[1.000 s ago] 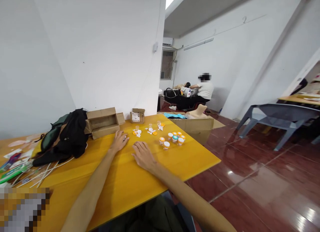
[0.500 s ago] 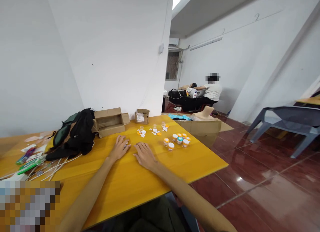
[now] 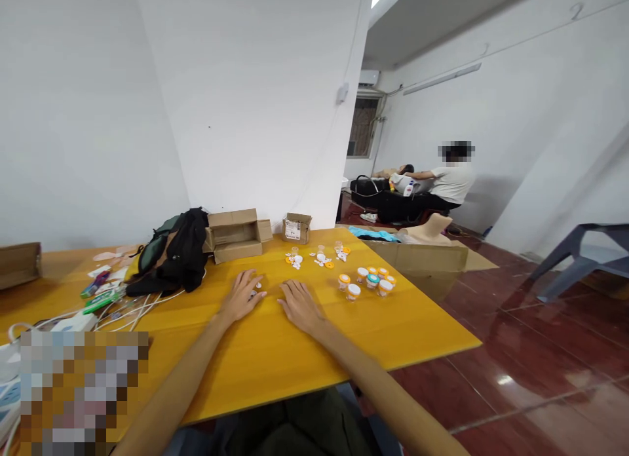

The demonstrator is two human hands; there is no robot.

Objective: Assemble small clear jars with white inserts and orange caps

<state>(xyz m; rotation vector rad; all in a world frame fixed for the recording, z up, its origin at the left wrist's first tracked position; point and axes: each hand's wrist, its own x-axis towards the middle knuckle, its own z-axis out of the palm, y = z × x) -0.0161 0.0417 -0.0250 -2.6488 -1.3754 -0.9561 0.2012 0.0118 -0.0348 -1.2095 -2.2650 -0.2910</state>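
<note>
My left hand (image 3: pixel 244 296) lies on the yellow table (image 3: pixel 275 358), palm down with its fingers spread. A small white piece (image 3: pixel 258 285) shows beside its fingers, too small to name. Next to it my right hand (image 3: pixel 301 304) rests palm down, fingers stretched out, holding nothing that I can see. To the right of my right hand stand several small clear jars with lids: a white-lidded jar (image 3: pixel 353 291), an orange-lidded jar (image 3: pixel 344 282) and a teal-lidded jar (image 3: pixel 373 281) among them. Farther back, loose white and orange pieces (image 3: pixel 322 260) lie in small groups around open clear cups.
At the back stand an open cardboard box (image 3: pixel 236 235) and a smaller box (image 3: pixel 297 228). A black bag (image 3: pixel 181 253), cables (image 3: pixel 140 315) and clutter lie left. A large carton (image 3: pixel 422 256) is beyond the table, near a grey chair (image 3: pixel 584 253). Another person (image 3: pixel 452 181) sits farther off.
The view has swung left, so everything appears farther right and another box shows at the left edge. Both hands stay in nearly the same place on the table.
</note>
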